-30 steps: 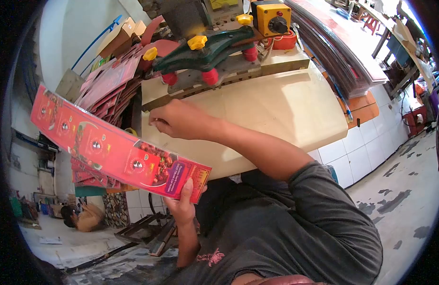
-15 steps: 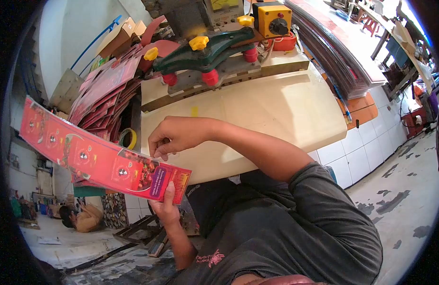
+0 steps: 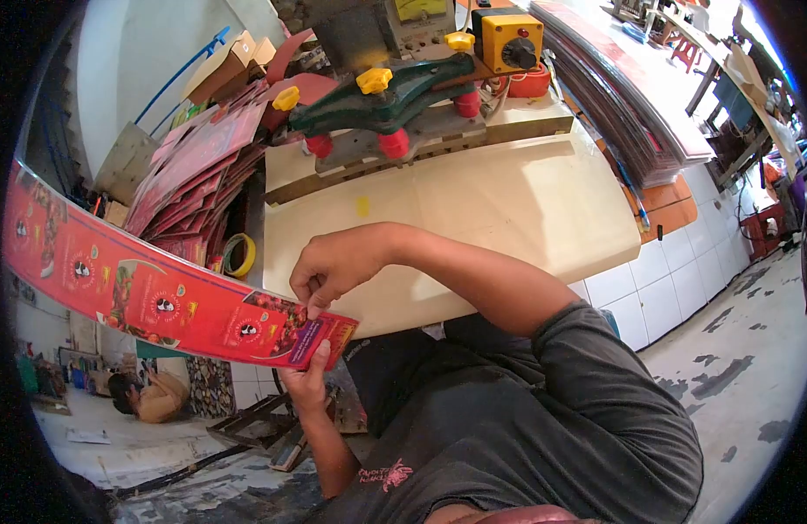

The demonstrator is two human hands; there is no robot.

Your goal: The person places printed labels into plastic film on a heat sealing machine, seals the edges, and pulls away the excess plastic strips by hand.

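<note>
A long, glossy red printed strip (image 3: 194, 301), with repeated round logos and food pictures, stretches from the left edge of the view to in front of my body. Its near end has a purple band and gold print. My left hand (image 3: 307, 384) grips that end from below, thumb lying on top and the other fingers hidden underneath. At the upper edge of the strip, my right hand (image 3: 338, 269) has its fingers curled and pinched against the strip near the purple band. Whether it is one sheet or several layers, I cannot tell.
Ahead stands a machine with a dark green clamp bar (image 3: 382, 96), yellow knobs and a yellow control box (image 3: 510, 42), behind a cream work surface (image 3: 473, 218). Stacked red sheets (image 3: 194, 166) and a tape roll (image 3: 238, 255) lie left. More flat sheets (image 3: 622, 96) are piled right. A person (image 3: 159, 397) sits lower left.
The strip has shifted left, its far end now reaching the view's edge. My right hand has moved slightly right and down, closer to the purple band. My left hand keeps its hold.
</note>
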